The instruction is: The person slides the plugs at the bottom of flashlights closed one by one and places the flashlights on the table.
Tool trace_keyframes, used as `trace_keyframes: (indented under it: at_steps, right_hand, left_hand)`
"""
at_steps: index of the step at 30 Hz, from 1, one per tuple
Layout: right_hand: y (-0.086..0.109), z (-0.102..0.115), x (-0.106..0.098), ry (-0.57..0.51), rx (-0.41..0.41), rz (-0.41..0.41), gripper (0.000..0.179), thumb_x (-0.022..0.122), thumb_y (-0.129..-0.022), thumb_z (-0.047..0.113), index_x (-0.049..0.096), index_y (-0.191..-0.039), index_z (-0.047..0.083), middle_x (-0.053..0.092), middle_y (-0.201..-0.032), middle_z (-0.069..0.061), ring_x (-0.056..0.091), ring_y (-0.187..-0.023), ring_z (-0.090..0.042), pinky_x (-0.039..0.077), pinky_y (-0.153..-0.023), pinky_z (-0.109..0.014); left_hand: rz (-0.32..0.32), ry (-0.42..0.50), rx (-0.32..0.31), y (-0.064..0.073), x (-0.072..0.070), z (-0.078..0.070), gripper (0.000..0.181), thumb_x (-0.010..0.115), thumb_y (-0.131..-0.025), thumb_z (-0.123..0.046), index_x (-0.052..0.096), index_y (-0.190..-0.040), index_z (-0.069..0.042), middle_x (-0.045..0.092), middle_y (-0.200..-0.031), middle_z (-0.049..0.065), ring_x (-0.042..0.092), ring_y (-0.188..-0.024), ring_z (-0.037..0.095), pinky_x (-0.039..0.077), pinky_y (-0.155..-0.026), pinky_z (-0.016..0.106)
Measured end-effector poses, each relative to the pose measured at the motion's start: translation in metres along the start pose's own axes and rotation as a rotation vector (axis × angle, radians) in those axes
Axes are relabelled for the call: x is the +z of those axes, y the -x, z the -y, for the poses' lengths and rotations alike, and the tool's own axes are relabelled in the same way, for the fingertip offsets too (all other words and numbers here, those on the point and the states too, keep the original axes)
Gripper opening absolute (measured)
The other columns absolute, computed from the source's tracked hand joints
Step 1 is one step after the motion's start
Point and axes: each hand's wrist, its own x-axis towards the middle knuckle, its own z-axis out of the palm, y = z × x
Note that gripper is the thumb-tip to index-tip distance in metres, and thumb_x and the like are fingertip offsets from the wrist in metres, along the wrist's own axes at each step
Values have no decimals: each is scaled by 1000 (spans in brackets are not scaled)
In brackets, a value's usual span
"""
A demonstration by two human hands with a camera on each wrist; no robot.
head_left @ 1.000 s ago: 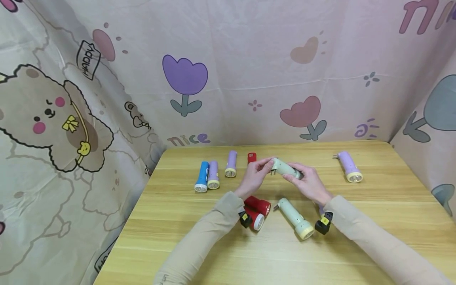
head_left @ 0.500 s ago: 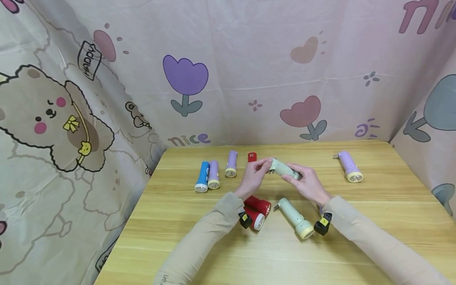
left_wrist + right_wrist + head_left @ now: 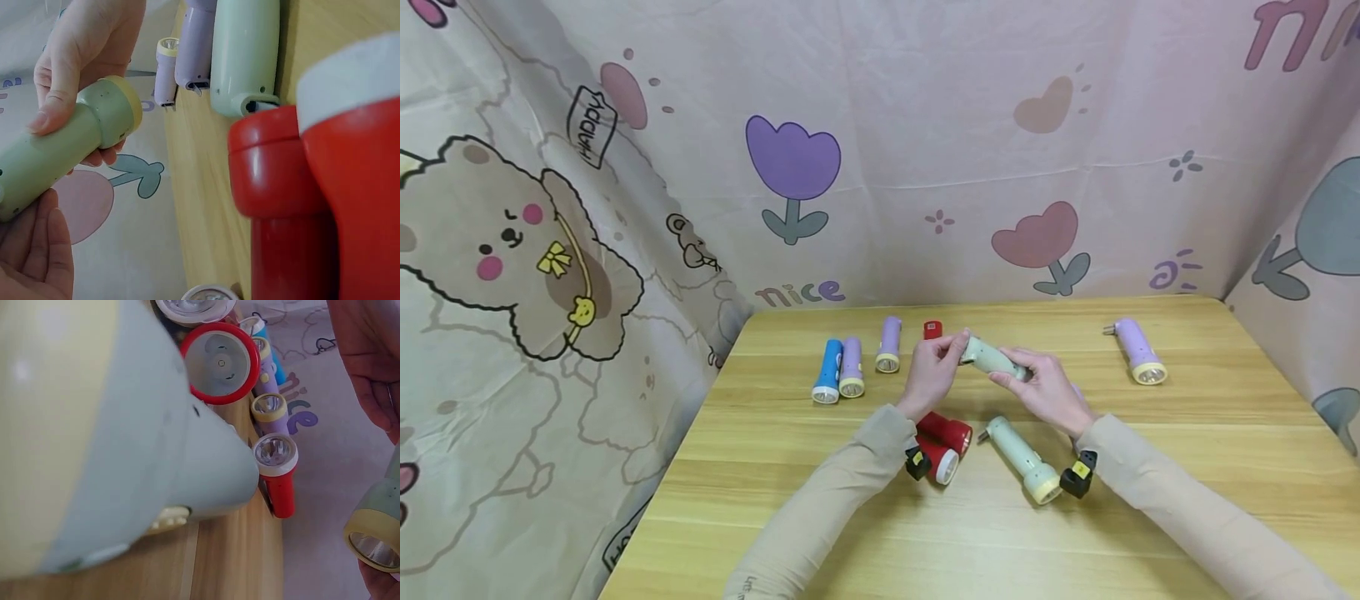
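Note:
In the head view, a pale green plug-in flashlight (image 3: 990, 358) is held above the table between both hands. My right hand (image 3: 1045, 387) grips it round the head end, thumb along the body. At the tail, where the plug sits, the fingers of my left hand (image 3: 932, 371) pinch the end. The left wrist view shows the cream-yellow rim of this flashlight (image 3: 53, 156) pointing away from the left hand (image 3: 37, 250). A second green flashlight (image 3: 1018, 458) lies below the hands with its prongs out. Two red flashlights (image 3: 946, 432) lie by the left wrist, partly covered.
Toward the back left lie a blue flashlight (image 3: 827, 371) and two purple ones (image 3: 852, 367). A red flashlight (image 3: 932, 329) is partly hidden behind the left hand. Another purple flashlight (image 3: 1138, 350) with prongs out lies at the back right. A printed cloth hangs behind the table (image 3: 850, 533).
Both hands have moved slightly left with the held green flashlight. The metal prongs under its tail end stood out earlier and show less now. The flashlights on the table have not moved.

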Motion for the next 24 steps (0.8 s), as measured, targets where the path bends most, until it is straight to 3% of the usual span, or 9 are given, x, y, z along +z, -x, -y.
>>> trace_keyframes:
  at_steps: [4,7,10,14,20,24]
  right_hand:
    - [-1,1,0,24,-15,-2,47,72,-94,29,65,-134,5,70,-125,-17,63,-84,-19,52,-65,-22]
    - [-2,2,1,46,-48,-3,46,71,-95,28,65,-133,3,71,-123,-18,61,-80,-16,51,-62,-21]
    - [-2,2,1,68,-87,-14,44,71,-95,25,65,-132,2,71,-121,-18,60,-77,-14,51,-61,-21]
    - [-3,0,1,82,-107,-21,42,71,-95,23,65,-131,3,72,-118,-17,60,-75,-14,51,-60,-21]
    - [-4,-2,1,98,-103,-9,42,67,-97,25,64,-133,3,71,-119,-18,64,-83,-17,51,-66,-22]
    - [-4,-4,1,90,-83,2,43,67,-98,26,63,-134,3,71,-120,-18,64,-85,-19,52,-68,-23]
  left_hand:
    - [-12,-70,49,-1,-2,0,39,52,-106,-35,77,-112,-4,67,-78,9,46,-64,8,40,-60,17]
    - [-5,-115,72,-1,-4,-1,39,51,-106,-32,76,-110,-3,55,-69,3,41,-59,8,36,-55,17]
    - [10,-126,72,-1,-6,0,39,49,-107,-31,75,-111,-3,54,-70,4,41,-60,8,36,-56,16]
    - [21,-94,58,0,-7,0,38,48,-108,-30,74,-114,-3,63,-80,6,46,-66,8,41,-62,16]
    - [61,-67,40,1,-10,3,39,45,-109,-30,73,-115,-3,52,-76,2,42,-68,10,38,-62,18]
    - [97,-49,34,2,-12,6,38,46,-108,-27,71,-120,-2,66,-89,9,51,-78,9,46,-71,19]
